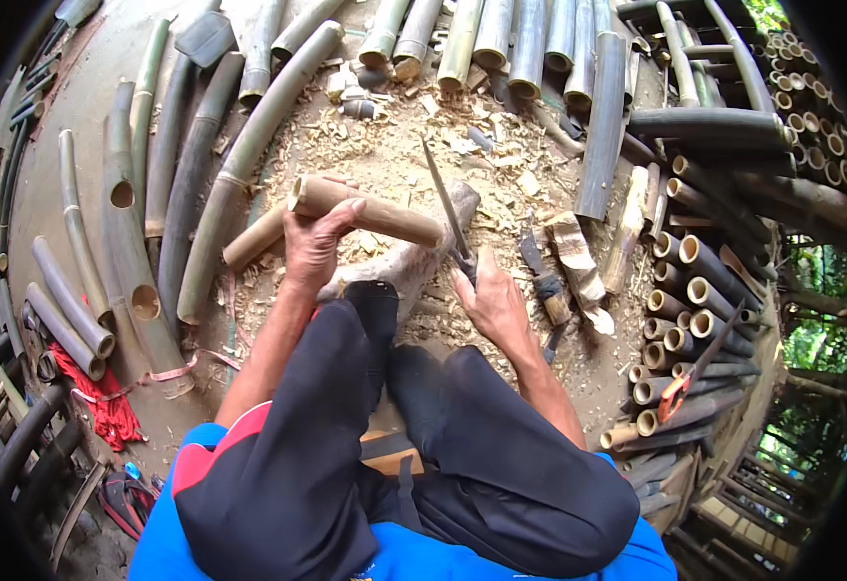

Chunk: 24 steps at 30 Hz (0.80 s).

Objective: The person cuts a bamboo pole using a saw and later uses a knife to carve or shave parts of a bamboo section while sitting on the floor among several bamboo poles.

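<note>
My left hand (315, 244) is closed around a short bamboo tube (385, 215), thumb on top, near its open left end. The tube's right end lies over a pale log (394, 263) between my feet. In my closed right hand (489, 302) is the handle of a long-bladed knife (441, 194). Its blade points up and away, just beyond the tube's right end. A second bamboo piece (257, 237) lies partly behind my left hand. On the ground right of my right hand lies another knife (543, 281) with a dark blade and wrapped handle.
Wood shavings (394, 145) cover the ground ahead. Long bamboo poles (249, 165) lie left, with more (530, 48) across the far side. Split wood (576, 254) sits to the right. Cut tubes (704, 290) are stacked farther right, an orange-handled saw (675, 395) on them. Red cloth (108, 412) lies left.
</note>
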Motion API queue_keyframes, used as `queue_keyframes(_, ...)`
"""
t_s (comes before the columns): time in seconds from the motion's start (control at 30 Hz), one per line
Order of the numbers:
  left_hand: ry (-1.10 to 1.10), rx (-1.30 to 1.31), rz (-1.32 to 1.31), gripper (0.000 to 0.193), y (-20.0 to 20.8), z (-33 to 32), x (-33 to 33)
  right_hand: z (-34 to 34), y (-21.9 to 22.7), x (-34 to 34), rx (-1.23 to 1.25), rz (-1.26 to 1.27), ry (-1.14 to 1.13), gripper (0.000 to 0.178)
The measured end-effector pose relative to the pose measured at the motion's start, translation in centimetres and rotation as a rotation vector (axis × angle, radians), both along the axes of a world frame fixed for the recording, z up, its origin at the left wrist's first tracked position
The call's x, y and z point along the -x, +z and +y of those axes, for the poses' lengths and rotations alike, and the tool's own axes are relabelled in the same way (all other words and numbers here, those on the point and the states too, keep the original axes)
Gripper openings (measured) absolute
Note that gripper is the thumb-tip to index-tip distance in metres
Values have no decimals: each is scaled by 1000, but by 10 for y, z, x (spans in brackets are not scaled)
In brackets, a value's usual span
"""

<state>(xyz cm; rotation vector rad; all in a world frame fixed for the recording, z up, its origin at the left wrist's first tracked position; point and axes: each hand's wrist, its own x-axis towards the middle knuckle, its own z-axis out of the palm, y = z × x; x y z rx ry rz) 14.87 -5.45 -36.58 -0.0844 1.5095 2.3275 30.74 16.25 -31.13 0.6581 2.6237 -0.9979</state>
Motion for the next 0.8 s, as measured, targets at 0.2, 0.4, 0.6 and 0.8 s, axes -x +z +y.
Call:
queue_keyframes(0.2, -113, -42, -73, 48, 9, 4, -2, -11, -23, -14, -49, 554, -22, 32)
queue_keyframes(0.4, 91, -67, -192, 46, 6, 3, -1, -2, 3, -2, -56, -4, -26, 34)
queue_keyframes(0.6, 84, -17, 19, 32, 3, 18, 0, -6, 1, -11, -42, 701, -28, 27)
queue_keyframes(0.8, -21, -18, 71, 39, 18, 6, 4, -1, 9, 11, -62, -44, 26, 32)
